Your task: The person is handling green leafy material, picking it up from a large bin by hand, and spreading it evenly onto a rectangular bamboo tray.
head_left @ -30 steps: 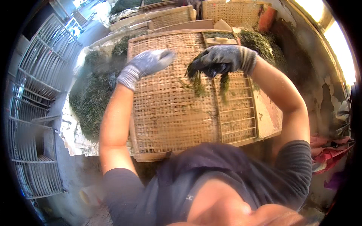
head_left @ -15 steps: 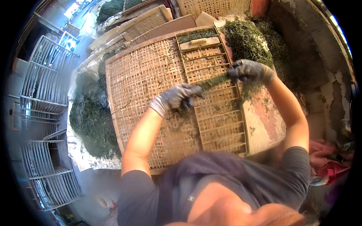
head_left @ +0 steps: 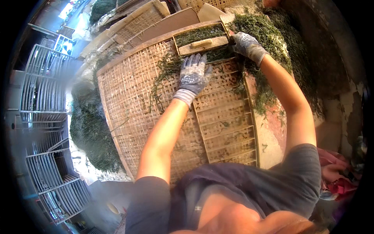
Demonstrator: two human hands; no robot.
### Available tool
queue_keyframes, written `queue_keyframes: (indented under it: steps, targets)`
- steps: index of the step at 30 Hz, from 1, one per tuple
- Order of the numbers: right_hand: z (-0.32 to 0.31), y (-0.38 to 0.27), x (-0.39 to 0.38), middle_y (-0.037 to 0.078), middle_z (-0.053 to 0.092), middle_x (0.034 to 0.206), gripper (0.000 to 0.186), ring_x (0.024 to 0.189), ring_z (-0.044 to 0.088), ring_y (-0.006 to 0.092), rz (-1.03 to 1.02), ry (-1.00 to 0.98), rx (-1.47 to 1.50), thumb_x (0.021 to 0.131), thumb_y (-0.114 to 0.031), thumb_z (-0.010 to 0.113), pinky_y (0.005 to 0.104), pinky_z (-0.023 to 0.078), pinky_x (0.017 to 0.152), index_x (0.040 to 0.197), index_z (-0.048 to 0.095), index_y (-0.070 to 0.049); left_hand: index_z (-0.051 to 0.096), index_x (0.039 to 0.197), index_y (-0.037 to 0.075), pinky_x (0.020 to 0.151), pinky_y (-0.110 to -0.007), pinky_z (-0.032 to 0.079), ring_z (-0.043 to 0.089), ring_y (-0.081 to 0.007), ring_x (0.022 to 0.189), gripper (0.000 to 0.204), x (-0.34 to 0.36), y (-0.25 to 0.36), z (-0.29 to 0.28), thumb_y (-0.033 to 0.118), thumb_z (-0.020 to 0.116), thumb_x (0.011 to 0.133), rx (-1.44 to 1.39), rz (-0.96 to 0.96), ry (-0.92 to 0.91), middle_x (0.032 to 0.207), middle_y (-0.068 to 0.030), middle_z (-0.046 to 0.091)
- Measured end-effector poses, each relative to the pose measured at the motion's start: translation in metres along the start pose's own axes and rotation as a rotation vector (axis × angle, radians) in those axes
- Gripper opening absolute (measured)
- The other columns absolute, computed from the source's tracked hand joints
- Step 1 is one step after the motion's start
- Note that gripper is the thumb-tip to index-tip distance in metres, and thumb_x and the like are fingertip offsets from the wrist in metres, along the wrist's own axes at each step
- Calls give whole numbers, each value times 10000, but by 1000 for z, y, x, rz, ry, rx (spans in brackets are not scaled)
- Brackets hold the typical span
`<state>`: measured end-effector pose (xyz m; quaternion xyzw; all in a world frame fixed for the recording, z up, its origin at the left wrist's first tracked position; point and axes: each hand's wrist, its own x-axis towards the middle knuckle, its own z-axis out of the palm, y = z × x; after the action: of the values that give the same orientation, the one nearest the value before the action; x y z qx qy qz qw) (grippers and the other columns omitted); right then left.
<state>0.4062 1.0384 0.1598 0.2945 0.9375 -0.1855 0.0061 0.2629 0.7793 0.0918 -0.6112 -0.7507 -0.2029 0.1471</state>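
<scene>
My left hand (head_left: pixel 193 74), in a grey-and-white glove, lies flat with fingers extended at the left side of a slatted wooden frame (head_left: pixel 252 121). Its fingertips reach a strip of dark green strands (head_left: pixel 220 54) across one slot. At that strip's right end is my gloved right hand (head_left: pixel 247 45), fingers curled down on strands and partly hidden. Just beyond the hands, a pale wooden block with a handle (head_left: pixel 203 45) rests in the frame, with more strands behind it. Under the frame lies a woven bamboo mat (head_left: pixel 136 93); loose strands (head_left: pixel 161 78) trail over it.
A heap of green strands (head_left: pixel 259 31) rises beside my right hand. Another dark heap (head_left: pixel 89 128) lies left of the mat. Metal racks (head_left: pixel 44 85) stand at far left, woven panels (head_left: pixel 140 19) lean at the back, and pink cloth (head_left: pixel 337 167) lies at right.
Both hands have moved away from me. The bundle stretched between them is gone from mid-air; strands now lie across a slot near the block. The left hand has flattened out.
</scene>
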Motion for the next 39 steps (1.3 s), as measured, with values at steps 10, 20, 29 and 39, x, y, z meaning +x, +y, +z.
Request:
queue_keyframes:
  steps: [10, 20, 29, 39]
  targets:
    - [-66, 91, -92, 190, 547, 1495, 520, 1312, 596, 379, 162, 275, -250, 928, -163, 688, 442, 513, 1108, 1440, 591, -149, 621, 1424, 107, 1182, -574, 358, 541, -421, 1355, 496, 3, 12, 14, 346, 621, 989, -28, -15, 1, 1462, -217, 599]
    - [-105, 172, -69, 54, 738, 1043, 354, 871, 699, 155, 44, 271, 1234, 902, 51, 591, 309, 587, 792, 1232, 704, -12, 598, 1436, 100, 1176, -552, 378, 536, -408, 1363, 457, 7, 13, 18, 305, 582, 1027, 47, 2, -21, 1477, -204, 588]
    - [-125, 39, -66, 43, 739, 1196, 300, 1073, 705, 133, -431, 37, 1359, 1034, -105, 625, 281, 573, 932, 1316, 663, -9, 569, 1470, 100, 1199, -540, 360, 519, -389, 1391, 490, -10, 1, 18, 301, 576, 1024, 24, 65, -20, 1508, -200, 563]
    - [74, -86, 10, 118, 739, 1251, 393, 1187, 671, 325, -569, 314, -75, 844, -10, 689, 415, 506, 1054, 1224, 747, -94, 651, 1309, 118, 1088, -487, 463, 586, -350, 1259, 392, -1, 18, 8, 307, 627, 967, -140, 265, -200, 1324, -184, 624]
